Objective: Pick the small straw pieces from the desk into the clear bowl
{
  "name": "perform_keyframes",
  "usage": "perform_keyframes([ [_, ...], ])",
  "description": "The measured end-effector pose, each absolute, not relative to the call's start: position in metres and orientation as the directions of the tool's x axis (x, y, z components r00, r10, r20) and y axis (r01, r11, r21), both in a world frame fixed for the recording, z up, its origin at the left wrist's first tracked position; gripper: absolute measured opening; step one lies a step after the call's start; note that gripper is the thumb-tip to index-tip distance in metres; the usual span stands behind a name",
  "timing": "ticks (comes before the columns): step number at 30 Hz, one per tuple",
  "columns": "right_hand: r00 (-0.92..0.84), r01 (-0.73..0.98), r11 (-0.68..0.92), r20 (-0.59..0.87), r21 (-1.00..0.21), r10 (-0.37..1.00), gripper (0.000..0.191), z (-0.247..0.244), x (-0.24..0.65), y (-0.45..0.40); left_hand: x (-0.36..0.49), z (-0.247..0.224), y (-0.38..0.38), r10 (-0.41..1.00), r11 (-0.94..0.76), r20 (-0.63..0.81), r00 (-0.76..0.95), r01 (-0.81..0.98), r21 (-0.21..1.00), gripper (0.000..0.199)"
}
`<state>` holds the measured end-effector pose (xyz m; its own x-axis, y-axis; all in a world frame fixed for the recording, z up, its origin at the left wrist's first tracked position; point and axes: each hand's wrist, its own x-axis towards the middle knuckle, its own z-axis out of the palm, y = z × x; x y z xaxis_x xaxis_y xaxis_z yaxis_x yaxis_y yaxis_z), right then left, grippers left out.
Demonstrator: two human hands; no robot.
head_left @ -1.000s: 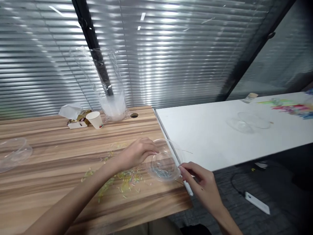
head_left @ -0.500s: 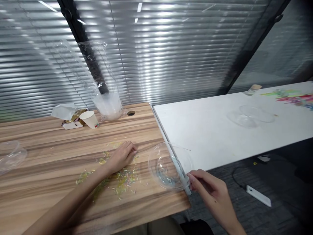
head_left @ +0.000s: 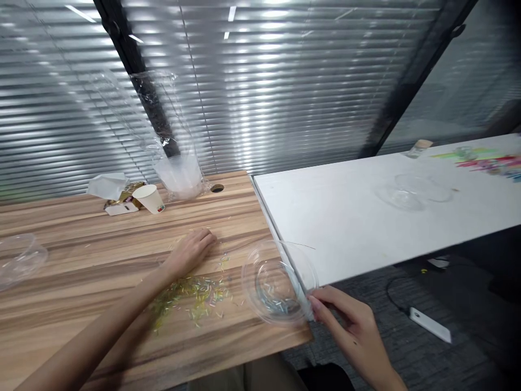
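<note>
My right hand (head_left: 345, 326) pinches the rim of a clear plastic bowl (head_left: 254, 298) between thumb and fingers. Small pale bluish tube-like pieces (head_left: 280, 305) lie inside it, towards the near side. The bowl overlaps the seam between the wooden and white tables. To its left, my left hand (head_left: 190, 252) rests palm down on the wood, its fingers together and slightly bent, fingertips partly out of sight. Close below this hand, yellow, green and clear small tube-like pieces (head_left: 199, 296) are scattered on the wood, some under my forearm.
A paper cup (head_left: 149, 199), a tissue pack (head_left: 122, 206) and a plastic bag of clear containers (head_left: 181, 176) stand at the back. Another clear container (head_left: 22, 260) is far left. The white table (head_left: 325, 212) holds clear lids (head_left: 423, 186), a corked jar (head_left: 419, 148) and colourful strips (head_left: 488, 163).
My left hand has shifted left and slightly away from me over the scattered pieces. The bowl has moved slightly left and nearer, still in my right hand's pinch.
</note>
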<state>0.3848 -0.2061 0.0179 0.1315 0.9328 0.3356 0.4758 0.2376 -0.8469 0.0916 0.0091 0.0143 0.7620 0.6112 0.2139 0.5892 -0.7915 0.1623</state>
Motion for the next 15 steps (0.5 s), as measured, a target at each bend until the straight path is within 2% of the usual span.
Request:
perform_keyframes([
  [4, 0.128, 0.485, 0.246, 0.346, -0.839, 0.929, 0.018, 0.018, 0.385, -0.209, 0.095, 0.018, -0.003, 0.581, -0.766, 0.122, 0.805, 0.489, 0.417, 0.025],
  [6, 0.121, 0.491, 0.246, 0.345, -0.836, 0.931, 0.018, 0.018, 0.385, -0.210, 0.097, 0.020, -0.008, 0.545, -0.745, 0.061, 0.836, 0.450, 0.492, 0.030],
  [9, 0.110, 0.498, 0.244, 0.340, -0.832, 0.934, 0.018, 0.018, 0.384, -0.210, 0.099, 0.020, -0.009, 0.533, -0.736, 0.042, 0.845, 0.438, 0.516, 0.035],
  [15, 0.092, 0.507, 0.248, 0.338, -0.826, 0.937, 0.020, 0.017, 0.384, -0.211, 0.098, 0.014, -0.001, 0.553, -0.725, 0.094, 0.828, 0.423, 0.544, 0.028],
])
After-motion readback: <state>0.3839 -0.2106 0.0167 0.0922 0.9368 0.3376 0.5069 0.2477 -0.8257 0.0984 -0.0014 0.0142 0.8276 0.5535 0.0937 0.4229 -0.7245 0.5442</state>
